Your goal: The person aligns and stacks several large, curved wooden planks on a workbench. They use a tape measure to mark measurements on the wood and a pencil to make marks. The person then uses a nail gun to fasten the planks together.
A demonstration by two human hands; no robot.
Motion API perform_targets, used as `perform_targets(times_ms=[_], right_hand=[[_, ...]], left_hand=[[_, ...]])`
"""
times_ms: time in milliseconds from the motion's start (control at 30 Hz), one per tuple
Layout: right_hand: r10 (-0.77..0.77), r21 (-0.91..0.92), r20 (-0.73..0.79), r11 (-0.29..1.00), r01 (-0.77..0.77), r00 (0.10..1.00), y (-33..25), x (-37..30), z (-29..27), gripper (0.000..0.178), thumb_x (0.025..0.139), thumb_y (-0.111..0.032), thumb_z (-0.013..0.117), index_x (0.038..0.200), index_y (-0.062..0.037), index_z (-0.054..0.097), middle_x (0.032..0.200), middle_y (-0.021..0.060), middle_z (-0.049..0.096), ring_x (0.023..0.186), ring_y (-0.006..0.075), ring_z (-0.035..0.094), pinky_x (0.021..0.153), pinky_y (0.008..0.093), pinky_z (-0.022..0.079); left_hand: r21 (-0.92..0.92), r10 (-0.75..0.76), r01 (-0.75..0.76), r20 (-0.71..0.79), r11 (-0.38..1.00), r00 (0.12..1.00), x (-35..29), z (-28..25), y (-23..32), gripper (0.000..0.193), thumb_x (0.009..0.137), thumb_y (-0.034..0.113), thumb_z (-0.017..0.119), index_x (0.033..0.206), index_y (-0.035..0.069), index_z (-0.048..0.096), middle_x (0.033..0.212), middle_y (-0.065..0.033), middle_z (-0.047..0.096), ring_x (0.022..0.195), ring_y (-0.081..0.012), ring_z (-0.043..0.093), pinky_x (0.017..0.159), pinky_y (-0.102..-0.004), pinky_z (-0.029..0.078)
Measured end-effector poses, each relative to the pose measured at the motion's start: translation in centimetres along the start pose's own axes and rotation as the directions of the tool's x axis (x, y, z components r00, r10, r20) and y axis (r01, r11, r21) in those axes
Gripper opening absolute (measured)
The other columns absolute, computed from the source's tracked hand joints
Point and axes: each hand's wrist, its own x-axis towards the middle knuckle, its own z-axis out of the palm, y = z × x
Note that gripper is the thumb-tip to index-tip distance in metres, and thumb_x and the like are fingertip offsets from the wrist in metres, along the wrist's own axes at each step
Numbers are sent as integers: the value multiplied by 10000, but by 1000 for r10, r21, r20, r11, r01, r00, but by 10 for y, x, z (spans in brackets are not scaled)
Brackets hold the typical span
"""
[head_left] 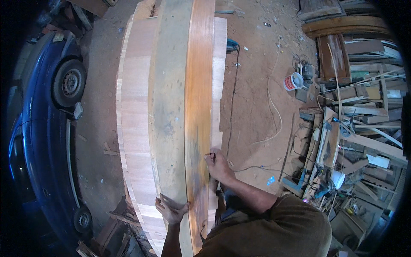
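Showing dark smudges: long orange-brown board (pixel 200 85), right hand (pixel 220 166) at edge.

Your long orange-brown board (pixel 200 77) stretches away from you, straight-grained, with dark grey stains streaking its nearer half. Just left of that board, running alongside it, is your wider grey-tan board (pixel 170 94), its face smudged and dark-spotted.

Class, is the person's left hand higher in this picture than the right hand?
No, the left hand lies lower, on the greyish board, while the right hand sits higher, at the right edge of the orange-brown board.
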Motion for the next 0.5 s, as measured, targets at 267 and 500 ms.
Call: perform_targets(times_ms=[267,500], right_hand=[[-3,-4,1,1000,3,1000,3,0,2,307,933,-174,633,1119,59,561,906,184,643,844,313,646,788,422,511],[24,22,30,999,-25,999,-3,-2,-4,298,928,-160,628,1107,68,561,938,235,651,906,356,656,819,444,509]], left_hand=[[-32,11,-11,13,999,1000,0,1,0,1369,488,539,945,1520,1,225,1394,-348,300,1306,-508,321,1075,-598,314],[4,20,-20,-11,1000,1000,-1,1,1,1332,485,573,937,1480,-32,290,1346,-357,332,1267,-519,348,1043,-608,335]])
